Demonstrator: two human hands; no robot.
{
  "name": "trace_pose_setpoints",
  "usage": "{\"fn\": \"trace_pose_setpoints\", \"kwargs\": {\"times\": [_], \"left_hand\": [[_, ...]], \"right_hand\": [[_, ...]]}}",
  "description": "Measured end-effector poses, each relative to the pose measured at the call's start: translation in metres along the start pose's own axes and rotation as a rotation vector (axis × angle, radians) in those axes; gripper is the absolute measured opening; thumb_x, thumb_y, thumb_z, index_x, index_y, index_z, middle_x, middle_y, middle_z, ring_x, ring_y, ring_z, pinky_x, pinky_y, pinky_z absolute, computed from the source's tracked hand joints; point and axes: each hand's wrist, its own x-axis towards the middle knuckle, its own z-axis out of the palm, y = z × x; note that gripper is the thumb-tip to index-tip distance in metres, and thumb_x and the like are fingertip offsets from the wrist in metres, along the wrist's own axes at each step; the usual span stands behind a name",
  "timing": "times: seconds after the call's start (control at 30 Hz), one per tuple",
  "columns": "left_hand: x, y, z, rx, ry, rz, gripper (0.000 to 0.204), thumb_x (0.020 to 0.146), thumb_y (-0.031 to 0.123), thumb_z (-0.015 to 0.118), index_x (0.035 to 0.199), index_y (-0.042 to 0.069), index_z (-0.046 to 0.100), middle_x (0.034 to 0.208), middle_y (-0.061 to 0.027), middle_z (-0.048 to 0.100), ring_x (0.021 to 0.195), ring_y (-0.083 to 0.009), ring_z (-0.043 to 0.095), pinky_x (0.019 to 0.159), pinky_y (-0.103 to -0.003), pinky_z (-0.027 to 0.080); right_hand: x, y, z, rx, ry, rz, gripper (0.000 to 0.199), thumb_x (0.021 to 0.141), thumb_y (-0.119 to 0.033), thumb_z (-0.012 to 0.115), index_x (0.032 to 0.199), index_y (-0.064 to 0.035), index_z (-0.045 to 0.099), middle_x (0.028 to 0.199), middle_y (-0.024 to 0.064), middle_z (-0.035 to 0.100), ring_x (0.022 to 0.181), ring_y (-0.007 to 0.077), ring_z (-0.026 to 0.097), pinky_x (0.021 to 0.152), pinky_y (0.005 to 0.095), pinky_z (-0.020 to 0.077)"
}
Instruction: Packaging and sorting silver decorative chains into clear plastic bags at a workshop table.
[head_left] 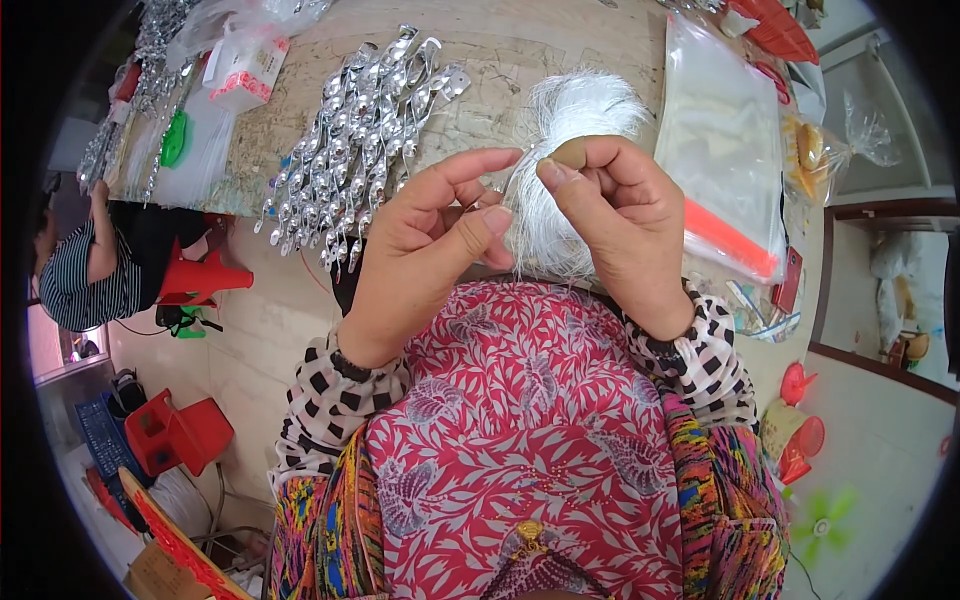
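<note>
The fingers (498, 222) of the left hand (425, 250) are pinched close together, thumb against the first finger, right beside a bunch of thin white threads (560, 170). They seem to hold one thread, or a small bit of metal, but it is too thin to see for sure. The right hand (615, 215) has its fingers (552, 176) curled tight around the top of the same bunch, with something small and brown under the thumb. The bunch hangs between the two hands, just above the near edge of the table (520, 50), and its top fans out like a brush.

The threads are very fine and slippery. If the right hand lets go a little, the bunch could slide apart and spill onto the red flowery lap (530, 420). If the left hand pulls too hard, a thread could snap or drag others out in a tangle.

A pile of shiny silver twisted pieces (360, 140) lies on the table just behind the left hand. A bump could knock some off the edge. A clear plastic bag (720, 140) lies well to the right.
</note>
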Motion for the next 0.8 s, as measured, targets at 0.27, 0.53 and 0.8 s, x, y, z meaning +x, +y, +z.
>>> {"fn": "trace_pose_setpoints", "kwargs": {"times": [0.27, 0.53, 0.8], "left_hand": [[-0.003, -0.005, 0.002, 0.101, -0.044, -0.008, 0.041, 0.089, 0.006, 0.056, 0.129, 0.009, 0.05, 0.093, 0.0005, 0.05, 0.065, -0.0043, 0.05, 0.06, -0.017, 0.043], [-0.008, -0.007, -0.003, 0.147, 0.021, -0.026, 0.041, 0.09, 0.006, 0.054, 0.13, 0.009, 0.05, 0.092, 0.0046, 0.049, 0.065, -0.0008, 0.039, 0.057, -0.014, 0.033], [-0.023, -0.001, -0.046, 0.226, 0.241, 0.154, 0.04, 0.091, 0.005, 0.053, 0.131, 0.007, 0.048, 0.08, 0.007, 0.045, 0.064, -0.0002, 0.036, 0.054, -0.015, 0.028]], "right_hand": [[-0.004, 0.004, -0.003, -0.063, -0.035, -0.036, 0.009, 0.088, -0.002, 0.059, 0.097, 0.0009, 0.058, 0.08, -0.0042, 0.057, 0.067, -0.0011, 0.044, 0.057, 0.0147, 0.0342], [-0.005, 0.011, -0.002, -0.128, -0.05, 0.017, 0.012, 0.09, -0.006, 0.058, 0.1, 0.0007, 0.059, 0.077, -0.006, 0.053, 0.065, -0.0007, 0.041, 0.056, 0.0148, 0.0323], [0.008, 0.039, -0.043, -0.321, -0.216, 0.089, 0.019, 0.093, -0.015, 0.053, 0.099, 0.002, 0.06, 0.075, -0.0046, 0.051, 0.064, 0.0034, 0.041, 0.058, 0.0176, 0.0359]]}}
